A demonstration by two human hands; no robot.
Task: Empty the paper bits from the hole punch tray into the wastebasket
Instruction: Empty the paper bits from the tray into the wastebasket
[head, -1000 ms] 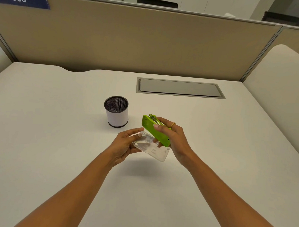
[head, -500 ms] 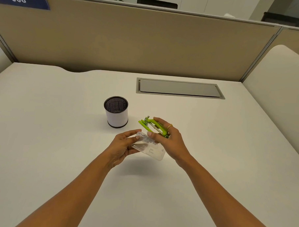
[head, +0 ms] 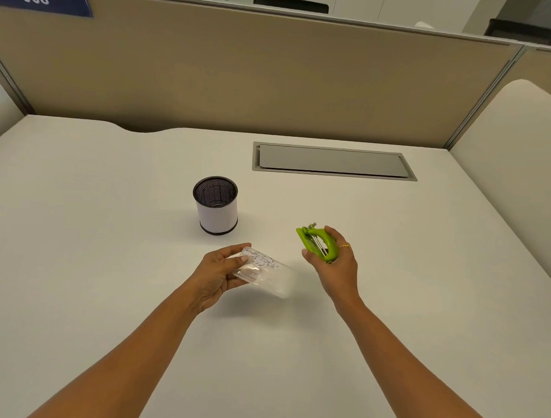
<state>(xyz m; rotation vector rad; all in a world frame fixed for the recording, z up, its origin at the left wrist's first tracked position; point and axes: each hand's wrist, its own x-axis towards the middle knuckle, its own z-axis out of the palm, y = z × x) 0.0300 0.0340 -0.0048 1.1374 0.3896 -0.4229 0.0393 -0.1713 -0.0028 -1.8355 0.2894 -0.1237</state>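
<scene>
My left hand (head: 216, 272) grips a clear plastic tray (head: 268, 273) by its left end, a little above the desk. Small white paper bits (head: 262, 259) lie inside the tray near my fingers. My right hand (head: 334, 268) holds the green hole punch (head: 317, 244) to the right, apart from the tray. A small wastebasket (head: 216, 206), white-sided with a black mesh inside and a dark rim, stands upright on the desk just beyond and left of my left hand.
The white desk (head: 107, 264) spreads around both arms. A grey cable hatch (head: 333, 160) is set into it at the back. Beige partition panels (head: 273, 76) close off the far side and the right.
The tray has come off the hole punch. My right hand has carried the green punch to the right, while my left hand keeps the tray with the paper bits.
</scene>
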